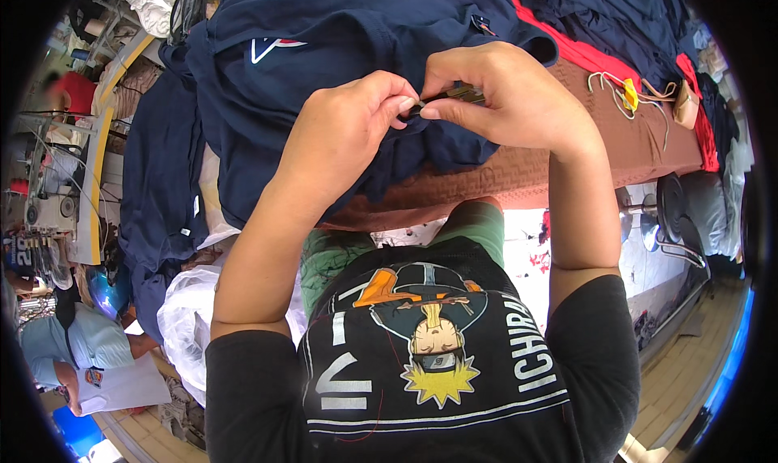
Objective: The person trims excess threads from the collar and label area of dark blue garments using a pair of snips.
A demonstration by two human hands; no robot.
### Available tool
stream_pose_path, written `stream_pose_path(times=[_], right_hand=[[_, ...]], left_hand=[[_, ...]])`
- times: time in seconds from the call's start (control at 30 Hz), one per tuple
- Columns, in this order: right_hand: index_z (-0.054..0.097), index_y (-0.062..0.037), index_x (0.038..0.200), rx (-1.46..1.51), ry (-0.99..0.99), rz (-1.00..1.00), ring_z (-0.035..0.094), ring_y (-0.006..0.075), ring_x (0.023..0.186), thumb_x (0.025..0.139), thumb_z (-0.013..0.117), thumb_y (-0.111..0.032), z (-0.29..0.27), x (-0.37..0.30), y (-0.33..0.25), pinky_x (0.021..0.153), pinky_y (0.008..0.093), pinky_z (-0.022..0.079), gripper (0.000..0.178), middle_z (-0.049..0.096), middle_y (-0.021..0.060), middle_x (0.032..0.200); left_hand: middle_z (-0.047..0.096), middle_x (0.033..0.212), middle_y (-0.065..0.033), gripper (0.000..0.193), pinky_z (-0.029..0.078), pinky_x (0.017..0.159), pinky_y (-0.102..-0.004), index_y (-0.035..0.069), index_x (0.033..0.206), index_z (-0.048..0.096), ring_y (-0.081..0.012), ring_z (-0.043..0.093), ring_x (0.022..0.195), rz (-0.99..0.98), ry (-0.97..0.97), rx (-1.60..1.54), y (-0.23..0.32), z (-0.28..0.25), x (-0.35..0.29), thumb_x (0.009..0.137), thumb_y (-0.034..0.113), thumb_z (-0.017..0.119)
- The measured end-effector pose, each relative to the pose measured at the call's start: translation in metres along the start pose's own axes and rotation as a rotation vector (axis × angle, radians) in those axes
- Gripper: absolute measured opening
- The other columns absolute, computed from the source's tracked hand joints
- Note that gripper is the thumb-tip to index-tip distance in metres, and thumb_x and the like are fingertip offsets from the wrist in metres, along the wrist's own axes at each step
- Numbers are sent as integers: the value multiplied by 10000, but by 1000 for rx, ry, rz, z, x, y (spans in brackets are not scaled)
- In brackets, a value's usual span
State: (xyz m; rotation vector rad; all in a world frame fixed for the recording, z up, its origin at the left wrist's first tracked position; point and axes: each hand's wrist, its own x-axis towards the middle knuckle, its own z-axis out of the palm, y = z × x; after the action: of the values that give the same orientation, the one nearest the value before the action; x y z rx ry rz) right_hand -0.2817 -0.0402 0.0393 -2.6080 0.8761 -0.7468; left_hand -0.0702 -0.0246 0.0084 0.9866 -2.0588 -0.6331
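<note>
Over the near edge of the table lies a navy garment [324, 49] with a white and red emblem on it. My left hand [348, 114] is closed, its thumb and fingertips pinching a small dark bit that looks like part of this garment. Close against it, my right hand [502, 90] grips slim metal thread snips [463, 94], mostly hidden by the fingers. The fingertips of both hands nearly touch, above the bunched cloth.
Brown cloth covers the table [559, 159]. More navy garments [608, 17] lie at the far right, beside a red strip and pale cords [624, 98]. Navy cloth [162, 163] hangs at left above a clear plastic bag [190, 317]. Another person [81, 341] sits lower left.
</note>
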Motion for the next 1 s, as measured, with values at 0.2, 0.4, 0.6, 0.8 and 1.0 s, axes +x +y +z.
stream_pose_path(times=[0.2,0.4,0.6,0.8,1.0], right_hand=[[617,-33,837,-48,35,36,612,301,656,797,709,-144,-10,-4,-10,596,372,459,150,624,121,708],[599,20,960,-133,108,93,570,128,701,842,713,-75,-40,-23,-12,633,269,458,190,617,70,812],[582,37,969,-198,51,131,558,119,731,853,701,-67,-64,-21,-34,687,255,461,196,609,72,814],[563,43,975,-316,22,167,562,116,751,853,698,-62,-85,-33,-44,699,263,470,210,605,81,841],[581,18,1040,-230,184,350,533,65,847,915,649,-97,-104,-54,-29,779,215,432,183,596,11,923]], left_hand=[[644,756,-43,104,478,605,-231,-41,924,628,-115,592,614,188,-59,58,5,-37,-8,909,61,618],[701,829,-47,356,461,584,-204,0,1117,681,-71,539,595,-668,-480,-154,-21,-38,-48,955,306,595],[682,982,5,369,375,511,-156,40,1171,624,5,511,639,-946,-63,-1187,-56,22,-60,943,330,636],[685,933,13,216,390,516,-147,69,998,667,13,507,630,-945,-169,-1212,-55,19,-75,934,275,653],[724,1061,-65,264,425,1008,-341,10,1092,692,-210,632,1115,-239,-745,-260,-18,-27,-93,919,202,637]])
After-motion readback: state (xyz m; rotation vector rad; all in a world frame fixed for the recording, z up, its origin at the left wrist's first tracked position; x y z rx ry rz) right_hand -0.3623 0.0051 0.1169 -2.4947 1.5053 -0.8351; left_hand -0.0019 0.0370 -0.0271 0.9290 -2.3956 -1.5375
